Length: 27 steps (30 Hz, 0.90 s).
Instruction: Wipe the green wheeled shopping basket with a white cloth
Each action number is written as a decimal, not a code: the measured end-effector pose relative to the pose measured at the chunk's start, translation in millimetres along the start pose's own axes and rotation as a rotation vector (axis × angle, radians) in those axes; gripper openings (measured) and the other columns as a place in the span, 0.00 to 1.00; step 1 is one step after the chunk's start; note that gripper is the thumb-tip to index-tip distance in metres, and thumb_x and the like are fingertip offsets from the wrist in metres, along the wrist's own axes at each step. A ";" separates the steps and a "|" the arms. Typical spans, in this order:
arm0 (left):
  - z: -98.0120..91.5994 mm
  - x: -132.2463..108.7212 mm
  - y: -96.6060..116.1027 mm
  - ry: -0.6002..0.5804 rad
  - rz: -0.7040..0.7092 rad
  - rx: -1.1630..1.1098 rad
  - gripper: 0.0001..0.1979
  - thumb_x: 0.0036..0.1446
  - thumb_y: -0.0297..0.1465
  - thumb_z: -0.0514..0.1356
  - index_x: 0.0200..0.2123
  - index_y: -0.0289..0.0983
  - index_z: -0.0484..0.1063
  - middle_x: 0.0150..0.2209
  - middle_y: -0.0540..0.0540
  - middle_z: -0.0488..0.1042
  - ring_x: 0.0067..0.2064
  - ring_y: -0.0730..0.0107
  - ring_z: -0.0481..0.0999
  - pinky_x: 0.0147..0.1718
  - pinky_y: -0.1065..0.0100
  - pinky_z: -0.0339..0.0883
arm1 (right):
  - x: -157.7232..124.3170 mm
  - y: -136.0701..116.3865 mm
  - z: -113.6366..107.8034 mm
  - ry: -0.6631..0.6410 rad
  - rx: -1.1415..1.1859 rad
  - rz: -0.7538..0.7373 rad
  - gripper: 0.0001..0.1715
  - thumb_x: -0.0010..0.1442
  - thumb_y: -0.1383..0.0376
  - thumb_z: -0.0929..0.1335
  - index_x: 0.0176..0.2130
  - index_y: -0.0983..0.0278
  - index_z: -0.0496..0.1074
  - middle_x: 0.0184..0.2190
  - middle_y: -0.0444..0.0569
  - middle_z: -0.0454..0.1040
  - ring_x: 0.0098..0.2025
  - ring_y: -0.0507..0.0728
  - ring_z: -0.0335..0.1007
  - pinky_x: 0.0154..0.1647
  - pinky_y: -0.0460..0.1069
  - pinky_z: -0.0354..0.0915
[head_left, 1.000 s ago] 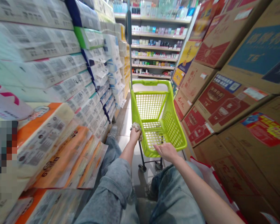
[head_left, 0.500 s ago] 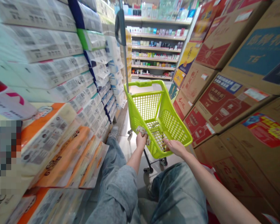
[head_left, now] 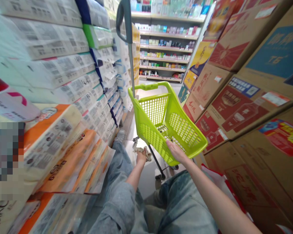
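Cartons [head_left: 234,104], right, and wrapped packs [head_left: 58,40], left: cut off at edges. Green cart [head_left: 151,135]: between these. Right hand [head_left: 176,152]: at cart's near rim, fingers partly hidden, cannot tell how closed. Left hand [head_left: 141,158]: clenched around crumpled cloth [head_left: 139,149], beside cart.

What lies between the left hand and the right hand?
In the head view, between left hand and right hand show the edge of the cloth, a dark leg and the green basket's side.

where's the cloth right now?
Head view, just left of centre: the cloth is bunched in the left hand, beside the black leg, down and left of the green basket.
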<state>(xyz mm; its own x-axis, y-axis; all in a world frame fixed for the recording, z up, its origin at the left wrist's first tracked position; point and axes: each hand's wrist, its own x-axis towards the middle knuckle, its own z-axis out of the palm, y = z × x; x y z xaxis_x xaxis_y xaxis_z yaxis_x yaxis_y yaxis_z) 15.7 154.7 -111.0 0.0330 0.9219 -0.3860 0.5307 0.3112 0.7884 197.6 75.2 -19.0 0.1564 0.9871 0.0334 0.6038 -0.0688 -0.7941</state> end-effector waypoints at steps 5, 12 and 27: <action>-6.6 -0.6 23.7 0.059 0.139 -0.037 0.14 0.58 0.39 0.53 0.44 0.37 0.61 0.40 0.40 0.74 0.40 0.63 0.75 0.35 0.67 0.66 | 0.0 -8.3 1.8 0.019 -0.041 0.028 0.35 0.63 0.47 0.50 0.52 0.62 0.69 0.52 0.51 0.70 0.57 0.60 0.61 0.58 0.56 0.54; -10.1 -6.9 84.7 0.182 0.418 0.145 0.05 0.50 0.33 0.58 0.29 0.36 0.70 0.34 0.43 0.70 0.38 0.63 0.72 0.38 0.67 0.63 | -4.6 -18.7 1.8 0.006 -0.107 0.027 0.33 0.63 0.48 0.49 0.47 0.61 0.71 0.44 0.51 0.75 0.51 0.61 0.66 0.51 0.53 0.60; 3.0 1.4 73.5 0.073 0.510 -0.009 0.08 0.46 0.21 0.54 0.23 0.35 0.71 0.33 0.45 0.70 0.40 0.67 0.70 0.44 0.67 0.64 | -7.3 -20.5 0.9 -0.026 -0.181 0.053 0.31 0.64 0.48 0.50 0.50 0.59 0.68 0.41 0.50 0.75 0.45 0.60 0.69 0.43 0.50 0.60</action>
<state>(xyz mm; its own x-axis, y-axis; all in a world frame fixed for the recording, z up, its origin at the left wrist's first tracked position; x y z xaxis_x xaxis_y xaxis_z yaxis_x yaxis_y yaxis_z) 57.4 178.2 -55.0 0.2268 0.9704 0.0831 0.4552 -0.1811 0.8718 183.3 69.5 -3.5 0.1734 0.9846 -0.0232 0.7262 -0.1437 -0.6723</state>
